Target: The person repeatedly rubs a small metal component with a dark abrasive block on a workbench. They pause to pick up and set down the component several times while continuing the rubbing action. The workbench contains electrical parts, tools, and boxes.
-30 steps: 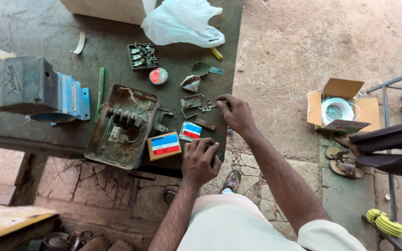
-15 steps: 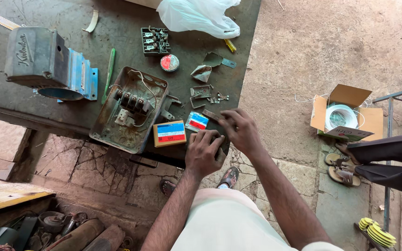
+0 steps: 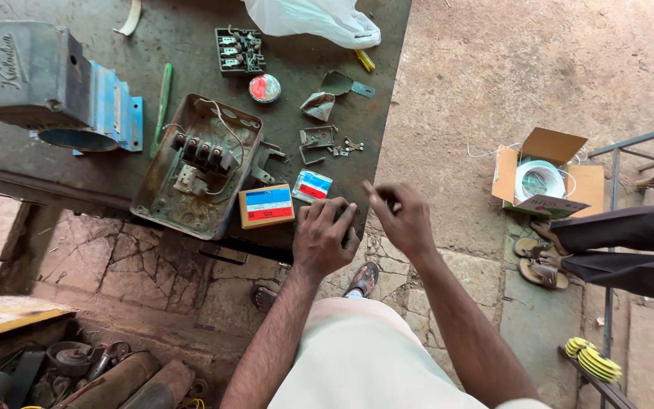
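Worktop point(image 3: 32, 170): dark metal sheet, parts laid out in the open.

My left hand point(image 3: 325, 236): resting at the near edge, fingers curled together over something small; what is under them I cannot tell.

My right hand point(image 3: 401, 216): lifted just past the worktop edge, fingertips pinched together; whether a small part sits between them is not visible.

Small red, white and blue carton point(image 3: 312, 185): just beyond my left hand. Larger orange carton point(image 3: 266, 205): beside it.

Rusty switch box point(image 3: 198, 164): open, cover off, fuse carriers and loose wire inside.

Bent metal brackets and screws point(image 3: 325, 141): lying separate, so, as I judge it, the strip-down is done and refitting remains.

Green-handled screwdriver point(image 3: 163, 98): untouched.
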